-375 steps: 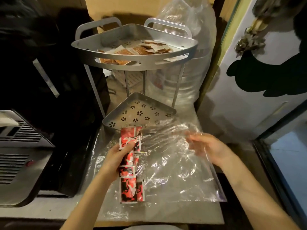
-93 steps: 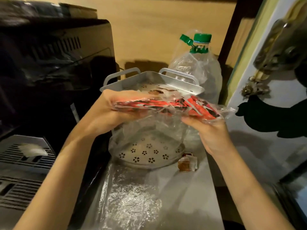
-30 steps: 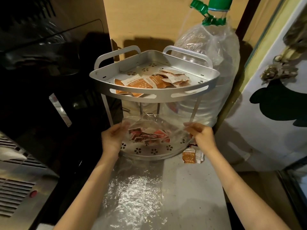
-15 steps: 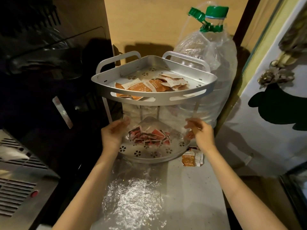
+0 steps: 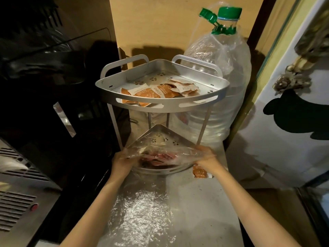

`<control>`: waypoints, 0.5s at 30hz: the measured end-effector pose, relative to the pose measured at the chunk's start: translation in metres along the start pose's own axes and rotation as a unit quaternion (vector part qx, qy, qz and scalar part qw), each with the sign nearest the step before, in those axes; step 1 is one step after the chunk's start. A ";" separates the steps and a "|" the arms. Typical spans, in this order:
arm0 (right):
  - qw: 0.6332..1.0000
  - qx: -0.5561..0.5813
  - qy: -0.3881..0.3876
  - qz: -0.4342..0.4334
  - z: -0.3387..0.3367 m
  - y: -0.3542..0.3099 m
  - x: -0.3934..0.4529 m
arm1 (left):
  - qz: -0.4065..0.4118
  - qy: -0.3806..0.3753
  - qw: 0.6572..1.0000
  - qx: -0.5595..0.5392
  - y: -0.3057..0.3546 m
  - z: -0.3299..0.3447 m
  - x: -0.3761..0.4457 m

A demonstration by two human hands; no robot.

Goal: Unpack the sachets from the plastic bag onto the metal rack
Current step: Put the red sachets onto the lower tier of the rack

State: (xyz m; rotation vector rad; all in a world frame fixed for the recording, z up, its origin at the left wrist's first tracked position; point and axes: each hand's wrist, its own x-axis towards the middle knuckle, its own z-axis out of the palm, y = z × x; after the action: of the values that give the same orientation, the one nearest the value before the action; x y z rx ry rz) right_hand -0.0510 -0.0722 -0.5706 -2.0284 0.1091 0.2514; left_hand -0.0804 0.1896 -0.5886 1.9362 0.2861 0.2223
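A two-tier metal corner rack stands at the back of the counter. Its upper shelf holds several orange and white sachets. The clear plastic bag lies low over the front of the lower shelf, and red sachets show blurred through it. My left hand grips the bag's left edge and my right hand grips its right edge. Whether the red sachets are inside the bag or under it is unclear.
One orange sachet lies on the counter right of the rack. A large water bottle wrapped in plastic stands behind the rack. Dark appliances fill the left. Crinkled plastic film covers the near counter.
Both hands have dropped lower and come toward me with the bag, from between the two shelves down to the front rim of the lower shelf.
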 end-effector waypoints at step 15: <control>0.965 0.151 0.156 -0.146 -0.014 -0.040 -0.006 | 0.114 0.089 0.978 -0.150 0.070 -0.016 0.006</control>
State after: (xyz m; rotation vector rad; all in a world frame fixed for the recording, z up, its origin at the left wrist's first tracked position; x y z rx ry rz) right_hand -0.0476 -0.0668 -0.5277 -1.7381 0.0406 -0.2589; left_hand -0.0726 0.1809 -0.5178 1.6491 0.1375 0.5611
